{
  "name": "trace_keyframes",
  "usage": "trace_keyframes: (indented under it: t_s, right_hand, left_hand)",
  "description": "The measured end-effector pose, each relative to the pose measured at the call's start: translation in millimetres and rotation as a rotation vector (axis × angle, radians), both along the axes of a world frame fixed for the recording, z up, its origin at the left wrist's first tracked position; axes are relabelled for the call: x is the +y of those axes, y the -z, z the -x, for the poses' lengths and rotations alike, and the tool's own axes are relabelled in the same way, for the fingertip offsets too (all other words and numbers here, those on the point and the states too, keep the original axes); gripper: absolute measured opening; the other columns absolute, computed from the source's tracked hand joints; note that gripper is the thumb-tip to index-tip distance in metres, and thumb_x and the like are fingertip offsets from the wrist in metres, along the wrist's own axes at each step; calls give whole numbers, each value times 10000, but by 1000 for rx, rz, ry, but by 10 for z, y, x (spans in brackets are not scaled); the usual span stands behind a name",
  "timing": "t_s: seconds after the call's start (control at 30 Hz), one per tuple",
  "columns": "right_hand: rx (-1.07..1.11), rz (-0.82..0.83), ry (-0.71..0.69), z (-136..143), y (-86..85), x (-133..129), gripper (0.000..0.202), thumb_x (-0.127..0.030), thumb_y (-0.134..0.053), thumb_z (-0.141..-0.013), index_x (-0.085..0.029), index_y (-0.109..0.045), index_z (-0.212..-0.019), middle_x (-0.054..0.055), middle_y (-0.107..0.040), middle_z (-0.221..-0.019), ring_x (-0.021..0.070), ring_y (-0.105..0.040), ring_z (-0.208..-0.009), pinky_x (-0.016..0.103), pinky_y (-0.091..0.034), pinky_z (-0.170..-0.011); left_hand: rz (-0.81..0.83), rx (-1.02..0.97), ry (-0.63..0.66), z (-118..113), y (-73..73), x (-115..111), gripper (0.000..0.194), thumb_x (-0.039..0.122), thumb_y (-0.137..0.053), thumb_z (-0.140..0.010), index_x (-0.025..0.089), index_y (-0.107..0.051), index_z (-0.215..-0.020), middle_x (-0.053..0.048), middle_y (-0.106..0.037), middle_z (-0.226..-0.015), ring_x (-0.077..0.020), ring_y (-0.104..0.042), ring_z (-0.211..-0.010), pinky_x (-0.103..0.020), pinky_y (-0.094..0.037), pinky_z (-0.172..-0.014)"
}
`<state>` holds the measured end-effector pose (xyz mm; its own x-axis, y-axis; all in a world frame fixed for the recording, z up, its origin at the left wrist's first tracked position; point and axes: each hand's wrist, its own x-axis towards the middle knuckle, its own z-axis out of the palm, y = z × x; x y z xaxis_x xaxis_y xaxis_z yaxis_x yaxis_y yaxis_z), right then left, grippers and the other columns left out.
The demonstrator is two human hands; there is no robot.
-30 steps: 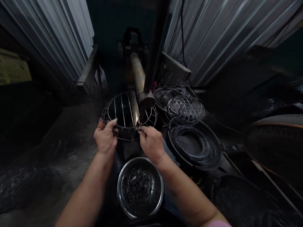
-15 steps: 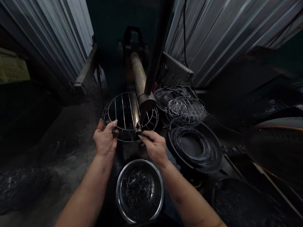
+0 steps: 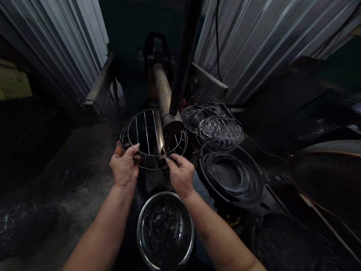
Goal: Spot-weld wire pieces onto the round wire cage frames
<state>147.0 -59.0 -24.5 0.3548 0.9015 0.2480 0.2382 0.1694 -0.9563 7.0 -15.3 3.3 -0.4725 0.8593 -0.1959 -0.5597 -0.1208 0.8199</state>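
A round wire rack (image 3: pixel 146 130), made of two rings and straight cross wires, is held level around the lower metal arm of a machine. My left hand (image 3: pixel 124 165) is closed on its left rim, thumb on top. At the front rim, by the tip of the machine's lower arm (image 3: pixel 159 135), my right hand (image 3: pixel 182 173) pinches with thumb and forefinger. Whatever small piece is between those fingers is too hidden to make out. The thick upper cylinder (image 3: pixel 163 88) of the machine stands just above the rack. Below my hands is a steel bowl (image 3: pixel 141 241) with short wire pieces in it.
To the right, a pile of round wire racks (image 3: pixel 220 131) lies beside a dark basin (image 3: pixel 254 165) holding coiled wire rings (image 3: pixel 251 182). A dark upright bar (image 3: pixel 183 56) rises from the machine. Wooden planks (image 3: pixel 100 84) flank it, and a round fan-like guard (image 3: pixel 324 180) stands far right.
My right fingertips have moved slightly up, closer to the front rim at the arm's tip. My left hand keeps its hold on the rack. The whole view has shifted a little.
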Motion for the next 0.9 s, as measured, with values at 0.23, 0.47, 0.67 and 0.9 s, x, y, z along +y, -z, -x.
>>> trace_keyframes:
  t_s: [0.23,0.47,0.67,0.9]
  right_hand:
    - [-21,23,-8,25,-6,36,158,-292,-608,-806,-187,-721,-842,42,-718,-766,193,-680,-743,287,-552,-646]
    - [25,72,-20,36,-79,81,165,-293,-616,-784,-181,-720,-846,34,-706,-722,175,-669,-654,258,-531,-577]
    - [22,138,-150,-92,-161,18,154,-300,-625,-782,-192,-722,-835,10,-696,-691,163,-654,-571,250,-511,-525]
    - [-287,-52,-116,-184,-74,-35,117,-220,-606,-789,-210,-721,-803,21,-707,-763,176,-663,-729,283,-524,-715]
  left_hand:
    - [28,7,-26,35,35,66,431,172,-818,-467,173,-558,-811,37,-550,-769,-64,-497,-562,-179,-334,-435]
    - [55,10,-22,40,35,95,438,178,-817,-471,180,-541,-812,37,-550,-748,-69,-487,-549,-184,-329,-429]
    - [52,29,-20,32,9,89,411,179,-812,-470,167,-546,-783,28,-541,-723,-77,-495,-556,-179,-315,-416]
    - [72,11,-27,42,34,115,432,175,-816,-449,172,-548,-788,26,-555,-722,-80,-494,-552,-181,-319,-413]
